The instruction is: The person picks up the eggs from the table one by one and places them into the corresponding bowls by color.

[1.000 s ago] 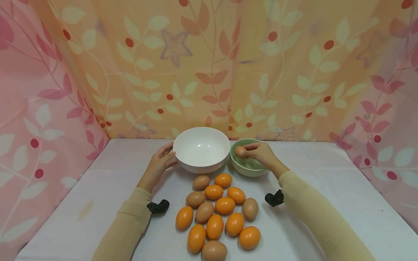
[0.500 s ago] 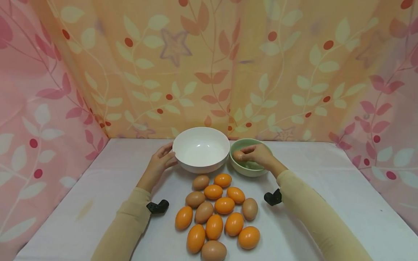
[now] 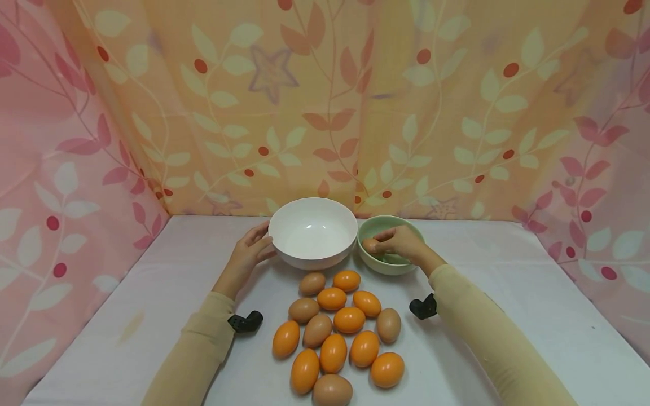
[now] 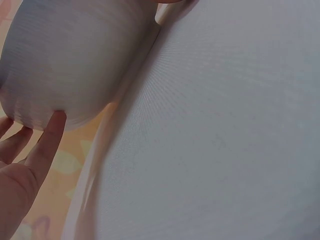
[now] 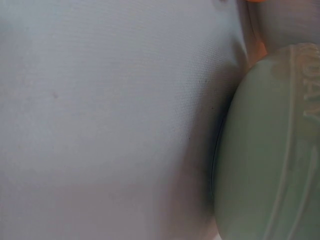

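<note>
The right hand (image 3: 403, 243) pinches a brown egg (image 3: 369, 245) between thumb and fingers, within the rim of the green bowl (image 3: 388, 267); the left hand (image 3: 247, 248), fingers loosely extended, touches the side of the white bowl (image 3: 311, 260), whose glossy white inside shows. The held egg's long axis seems to run roughly side to side, though the fingers cover its right end. Nearer the person, nine orange eggs (image 3: 349, 320) and five other brown eggs (image 3: 389, 325) lie at mixed angles on the white cloth (image 3: 127, 287), before both bowls.

2 sleeved arms (image 3: 198, 344) reach forward, left grip (image 3: 245, 255) spread, right grip (image 3: 405, 245) pinching.
</note>
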The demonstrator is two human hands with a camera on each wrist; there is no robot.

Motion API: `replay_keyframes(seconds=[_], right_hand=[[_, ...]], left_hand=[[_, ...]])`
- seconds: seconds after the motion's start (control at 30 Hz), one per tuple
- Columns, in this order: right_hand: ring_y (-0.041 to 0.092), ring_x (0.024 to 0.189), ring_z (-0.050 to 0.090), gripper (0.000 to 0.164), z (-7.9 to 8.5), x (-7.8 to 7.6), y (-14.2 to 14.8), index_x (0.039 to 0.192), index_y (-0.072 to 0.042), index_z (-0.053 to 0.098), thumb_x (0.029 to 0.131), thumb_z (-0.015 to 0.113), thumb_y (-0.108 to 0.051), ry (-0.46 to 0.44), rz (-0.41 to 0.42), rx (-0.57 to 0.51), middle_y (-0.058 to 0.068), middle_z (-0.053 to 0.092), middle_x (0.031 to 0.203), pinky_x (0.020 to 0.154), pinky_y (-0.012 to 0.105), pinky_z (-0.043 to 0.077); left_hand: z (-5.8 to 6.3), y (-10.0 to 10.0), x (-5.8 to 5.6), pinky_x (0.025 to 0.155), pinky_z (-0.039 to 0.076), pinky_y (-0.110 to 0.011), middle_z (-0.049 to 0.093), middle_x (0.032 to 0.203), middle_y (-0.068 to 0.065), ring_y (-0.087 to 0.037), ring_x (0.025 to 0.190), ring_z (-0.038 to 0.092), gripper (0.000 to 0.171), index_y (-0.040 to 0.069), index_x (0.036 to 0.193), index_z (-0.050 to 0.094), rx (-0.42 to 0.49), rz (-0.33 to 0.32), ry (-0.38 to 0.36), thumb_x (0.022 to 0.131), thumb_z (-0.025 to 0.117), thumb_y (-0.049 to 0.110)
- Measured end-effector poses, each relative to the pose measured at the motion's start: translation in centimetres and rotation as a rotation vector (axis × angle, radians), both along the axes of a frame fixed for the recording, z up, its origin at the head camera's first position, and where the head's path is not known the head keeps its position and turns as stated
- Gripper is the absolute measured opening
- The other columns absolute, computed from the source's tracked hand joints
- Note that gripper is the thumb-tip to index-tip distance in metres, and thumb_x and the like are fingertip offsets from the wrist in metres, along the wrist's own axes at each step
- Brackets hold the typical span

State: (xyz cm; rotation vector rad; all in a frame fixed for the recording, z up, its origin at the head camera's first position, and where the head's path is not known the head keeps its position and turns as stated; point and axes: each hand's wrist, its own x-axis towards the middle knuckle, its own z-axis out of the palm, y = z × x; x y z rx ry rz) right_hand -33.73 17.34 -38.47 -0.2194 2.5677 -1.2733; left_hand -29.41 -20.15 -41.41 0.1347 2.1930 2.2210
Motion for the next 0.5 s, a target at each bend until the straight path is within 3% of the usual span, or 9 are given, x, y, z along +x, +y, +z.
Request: replay_keyframes(seconds=[0.5], right_hand=[[0.025, 0.11, 0.061, 0.045, 0.32, 0.21, -0.19, 0.123, 0.004, 0.067, 0.086, 0.077, -0.019, -0.005, -0.002, -0.017, 0.017, 0.072, 0.118, 0.101, 0.036, 0.05]], left_hand=[[-0.05, 0.09, -0.09, 0.094, 0.057, -0.026, 0.031, 0.163, -0.006, -0.025, 0.144, 0.038, 0.055, 0.011, 0.154, 0.034, 0.001, 0.005, -0.004, 0.103, 0.053, 0.018]])
